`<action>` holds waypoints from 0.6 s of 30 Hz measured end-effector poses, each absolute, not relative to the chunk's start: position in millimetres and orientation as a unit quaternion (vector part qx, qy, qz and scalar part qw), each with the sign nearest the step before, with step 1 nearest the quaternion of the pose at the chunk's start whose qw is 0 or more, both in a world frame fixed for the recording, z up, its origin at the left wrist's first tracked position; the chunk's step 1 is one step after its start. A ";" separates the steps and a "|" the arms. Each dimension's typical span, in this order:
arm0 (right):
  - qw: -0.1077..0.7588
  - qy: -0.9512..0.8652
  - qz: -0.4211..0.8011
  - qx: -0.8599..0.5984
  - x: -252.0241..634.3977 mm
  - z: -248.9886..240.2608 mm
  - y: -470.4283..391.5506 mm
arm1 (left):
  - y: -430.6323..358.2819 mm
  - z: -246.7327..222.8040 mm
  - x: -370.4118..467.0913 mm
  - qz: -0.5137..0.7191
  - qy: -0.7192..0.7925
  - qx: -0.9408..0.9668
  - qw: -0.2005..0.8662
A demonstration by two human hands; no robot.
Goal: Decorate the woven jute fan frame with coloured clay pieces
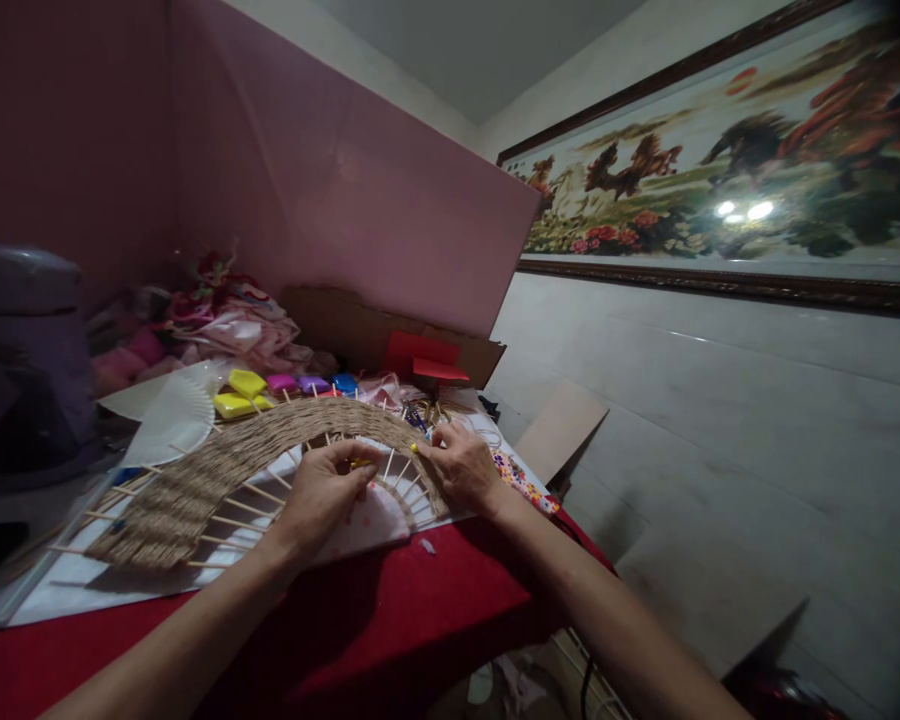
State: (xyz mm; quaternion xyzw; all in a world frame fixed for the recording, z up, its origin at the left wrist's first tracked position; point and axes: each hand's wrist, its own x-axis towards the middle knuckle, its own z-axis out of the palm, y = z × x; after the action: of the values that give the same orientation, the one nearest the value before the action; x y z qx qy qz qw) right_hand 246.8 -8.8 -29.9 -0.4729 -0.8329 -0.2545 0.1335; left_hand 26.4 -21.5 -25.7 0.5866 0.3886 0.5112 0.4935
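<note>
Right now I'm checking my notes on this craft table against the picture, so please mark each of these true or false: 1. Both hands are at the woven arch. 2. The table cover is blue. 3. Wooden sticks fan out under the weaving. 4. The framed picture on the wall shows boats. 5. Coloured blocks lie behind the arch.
1. True: the left hand and the right hand both rest on the woven arch.
2. False: the table cover is red.
3. True: the wooden sticks spread out like spokes.
4. False: the framed picture shows horses in a landscape.
5. True: the coloured blocks, yellow, pink, purple and blue, lie behind it.
</note>
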 end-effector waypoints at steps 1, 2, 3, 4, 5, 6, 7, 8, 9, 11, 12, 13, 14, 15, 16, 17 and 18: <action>0.132 -0.833 -0.253 -0.474 246.3 -30.5 -8.9 | -21.6 -25.3 26.5 0.512 0.388 0.587 0.492; 0.132 -0.833 -0.250 -0.475 245.8 -31.1 -8.8 | -21.8 -24.9 26.7 0.514 0.388 0.587 0.491; 0.133 -0.834 -0.247 -0.475 245.5 -31.7 -8.7 | -22.0 -24.6 26.8 0.515 0.389 0.585 0.491; 0.133 -0.835 -0.244 -0.475 245.2 -32.3 -8.6 | -22.3 -24.3 26.8 0.515 0.391 0.584 0.492; 0.133 -0.835 -0.243 -0.476 244.9 -32.8 -8.4 | -22.5 -24.0 26.8 0.515 0.392 0.582 0.491; 0.131 -0.835 -0.243 -0.477 244.8 -33.2 -8.1 | -22.7 -23.8 26.8 0.516 0.392 0.582 0.492; 0.129 -0.834 -0.244 -0.477 244.7 -33.7 -7.9 | -22.8 -23.7 26.7 0.517 0.390 0.581 0.493; 0.127 -0.834 -0.246 -0.477 244.6 -34.2 -7.7 | -22.9 -23.5 26.6 0.518 0.387 0.581 0.495; 0.126 -0.834 -0.247 -0.477 244.5 -34.8 -7.5 | -23.0 -23.3 26.5 0.518 0.385 0.581 0.497; 0.131 -0.835 -0.243 -0.477 244.3 -35.9 -7.3 | -23.1 -23.1 26.4 0.518 0.384 0.579 0.499; 0.137 -0.835 -0.237 -0.477 244.1 -36.4 -7.3 | -23.1 -23.2 26.4 0.518 0.384 0.579 0.498; 0.145 -0.835 -0.229 -0.479 244.0 -36.8 -7.5 | -22.9 -23.5 26.4 0.518 0.385 0.580 0.497; 0.158 -0.834 -0.217 -0.483 244.0 -37.1 -7.7 | -22.5 -24.0 26.4 0.518 0.385 0.581 0.496; 0.174 -0.832 -0.201 -0.487 244.0 -37.4 -8.0 | -21.9 -24.8 26.4 0.518 0.385 0.582 0.495; 0.195 -0.829 -0.181 -0.492 244.0 -37.7 -8.2 | -21.2 -25.8 26.5 0.516 0.384 0.582 0.497; 0.219 -0.825 -0.158 -0.496 244.2 -38.0 -8.3 | -20.4 -27.0 26.5 0.515 0.384 0.582 0.499; 0.243 -0.821 -0.134 -0.499 244.3 -38.4 -8.2 | -19.5 -28.2 26.6 0.513 0.384 0.582 0.500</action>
State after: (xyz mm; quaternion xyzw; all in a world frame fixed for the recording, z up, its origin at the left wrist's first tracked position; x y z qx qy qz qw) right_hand 244.3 -8.2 -38.4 -0.4990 -0.8209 -0.1340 0.2431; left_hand 26.6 -19.5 -28.2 0.5822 0.3841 0.5132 0.5001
